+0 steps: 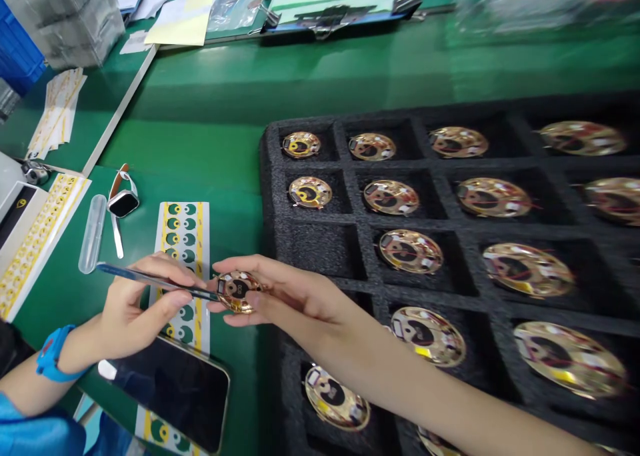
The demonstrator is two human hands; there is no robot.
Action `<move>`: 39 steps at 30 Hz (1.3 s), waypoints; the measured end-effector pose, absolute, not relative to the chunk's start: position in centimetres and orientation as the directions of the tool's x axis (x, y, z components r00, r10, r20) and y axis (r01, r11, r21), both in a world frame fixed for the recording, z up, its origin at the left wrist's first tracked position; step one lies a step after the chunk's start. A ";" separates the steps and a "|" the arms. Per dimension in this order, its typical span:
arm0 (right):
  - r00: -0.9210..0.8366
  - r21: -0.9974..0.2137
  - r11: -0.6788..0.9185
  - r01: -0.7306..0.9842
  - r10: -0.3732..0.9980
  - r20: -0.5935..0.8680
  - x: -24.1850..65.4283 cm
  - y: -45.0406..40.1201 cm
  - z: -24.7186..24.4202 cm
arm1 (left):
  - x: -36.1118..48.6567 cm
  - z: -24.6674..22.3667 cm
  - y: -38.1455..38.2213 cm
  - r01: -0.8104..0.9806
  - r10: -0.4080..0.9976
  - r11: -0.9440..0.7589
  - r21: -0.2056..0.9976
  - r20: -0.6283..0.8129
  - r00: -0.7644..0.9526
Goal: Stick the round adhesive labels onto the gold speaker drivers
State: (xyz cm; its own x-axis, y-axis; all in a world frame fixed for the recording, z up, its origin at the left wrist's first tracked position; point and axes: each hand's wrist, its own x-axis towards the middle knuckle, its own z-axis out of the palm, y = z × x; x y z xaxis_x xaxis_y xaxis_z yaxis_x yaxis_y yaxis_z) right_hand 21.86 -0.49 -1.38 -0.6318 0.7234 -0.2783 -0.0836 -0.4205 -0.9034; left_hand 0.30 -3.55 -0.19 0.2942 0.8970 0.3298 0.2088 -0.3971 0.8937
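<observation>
My left hand (133,313), a blue band at its wrist, pinches a pair of dark metal tweezers (145,278). Their tips reach the left edge of a round gold watch housing (239,291) with a dark centre and small parts inside. That housing is gripped between the thumb and fingers of my right hand (295,299), above the green bench. Behind my left hand lies a white and yellow sheet of die-cut stickers (183,239), many of its places showing green through. A dark-screened phone (175,389) rests on the sheet's lower part. Whether the tweezers hold a small piece is too fine to tell.
A black foam tray (274,203) with several gold housings fills the right side. Left of the stickers are a smartwatch (123,204) and clear plastic tube (93,235). Another sticker sheet (43,236) lies far left. A clipboard (340,6) sits at the back.
</observation>
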 end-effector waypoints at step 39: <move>-0.572 -0.924 -0.372 0.093 0.739 -0.355 22.1 -0.6 -1.8 | -1.6 0.4 0.2 0.142 0.994 0.109 0.984 -0.105 -0.033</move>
